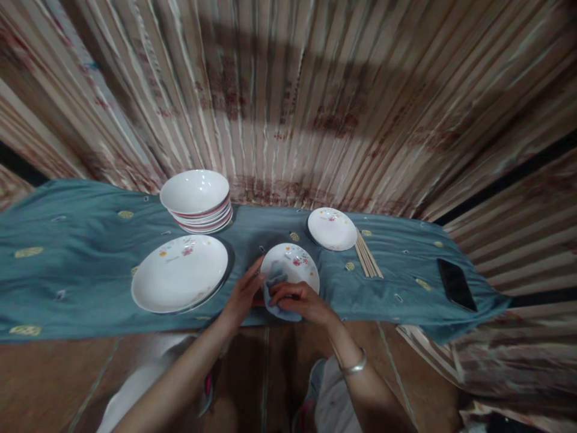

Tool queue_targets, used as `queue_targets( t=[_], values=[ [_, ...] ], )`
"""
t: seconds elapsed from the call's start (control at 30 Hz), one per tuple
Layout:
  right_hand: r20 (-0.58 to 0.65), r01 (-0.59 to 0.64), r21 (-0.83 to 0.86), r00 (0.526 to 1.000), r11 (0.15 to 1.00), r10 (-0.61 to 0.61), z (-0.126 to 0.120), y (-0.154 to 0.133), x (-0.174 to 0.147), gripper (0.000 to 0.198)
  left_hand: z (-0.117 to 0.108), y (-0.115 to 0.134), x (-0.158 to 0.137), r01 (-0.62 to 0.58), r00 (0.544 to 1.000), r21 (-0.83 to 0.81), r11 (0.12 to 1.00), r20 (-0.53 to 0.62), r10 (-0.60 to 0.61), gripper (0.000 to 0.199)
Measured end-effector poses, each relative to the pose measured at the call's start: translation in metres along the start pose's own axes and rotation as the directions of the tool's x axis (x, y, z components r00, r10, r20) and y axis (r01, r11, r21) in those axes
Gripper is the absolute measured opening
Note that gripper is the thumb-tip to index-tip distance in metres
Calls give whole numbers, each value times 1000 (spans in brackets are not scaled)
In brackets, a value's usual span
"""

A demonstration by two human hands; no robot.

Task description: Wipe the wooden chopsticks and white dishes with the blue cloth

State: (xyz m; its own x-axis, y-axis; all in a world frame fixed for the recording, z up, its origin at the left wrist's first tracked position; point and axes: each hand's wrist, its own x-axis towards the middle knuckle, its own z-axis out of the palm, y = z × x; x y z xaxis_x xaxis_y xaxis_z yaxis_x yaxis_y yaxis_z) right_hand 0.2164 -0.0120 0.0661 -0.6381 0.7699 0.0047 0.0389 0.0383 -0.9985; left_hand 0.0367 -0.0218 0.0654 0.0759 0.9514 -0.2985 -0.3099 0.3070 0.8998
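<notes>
A small white plate with printed flowers (300, 267) is tilted up at the front middle of the cloth-covered table. My left hand (244, 293) grips its left edge, with the thumb side toward me. In my right hand (302, 300) a blue-grey cloth (276, 287) is pressed against the plate's face near its lower left. The fingers of my right hand are bent over the cloth. Part of the plate's lower rim is hidden behind the cloth and hand.
Left of my hands lies a large oval plate (180, 279), with stacked bowls (196, 195) behind it. To the right are another small plate (332, 228), several wooden chopsticks (367, 255) and a black phone (456, 284). The teal tablecloth (90, 258) hangs over the front edge; a curtain (279, 90) stands behind.
</notes>
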Motion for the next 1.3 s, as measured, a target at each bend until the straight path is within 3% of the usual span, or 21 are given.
queue_targets(
  t=[0.17,0.27,0.47,0.63,0.83,0.9,1.07,1.17,1.3],
  values=[
    [88,-73,-113,993,991,83,-12,-3,-9,16,3,6,-2,45,999,38,998,4,-45,74],
    [78,-131,-209,986,969,150,-22,2,-14,15,3,6,-2,34,999,26,999,7,-34,69],
    [-123,-266,-464,964,845,236,-34,8,-19,17,1,2,0,23,1000,32,999,-1,-23,67],
    [-284,-327,-652,942,684,180,-31,7,-18,18,2,3,1,4,1000,48,999,-8,-4,68],
    [-447,-360,-778,893,515,-50,-29,21,-14,16,4,5,1,2,1000,55,998,9,-3,68],
    [-453,-327,-785,883,526,-126,-30,26,-11,16,4,5,1,6,1000,39,999,11,-7,68],
    [-448,-138,-746,828,651,-338,-31,40,-1,19,4,5,0,8,1000,21,1000,10,-8,66],
    [-477,-99,-702,800,705,-363,-28,46,6,25,4,4,1,7,1000,21,1000,-4,-7,67],
    [-476,-70,-654,812,753,-338,-20,46,17,33,5,4,2,12,1000,58,998,-17,-11,69]
  ],
)
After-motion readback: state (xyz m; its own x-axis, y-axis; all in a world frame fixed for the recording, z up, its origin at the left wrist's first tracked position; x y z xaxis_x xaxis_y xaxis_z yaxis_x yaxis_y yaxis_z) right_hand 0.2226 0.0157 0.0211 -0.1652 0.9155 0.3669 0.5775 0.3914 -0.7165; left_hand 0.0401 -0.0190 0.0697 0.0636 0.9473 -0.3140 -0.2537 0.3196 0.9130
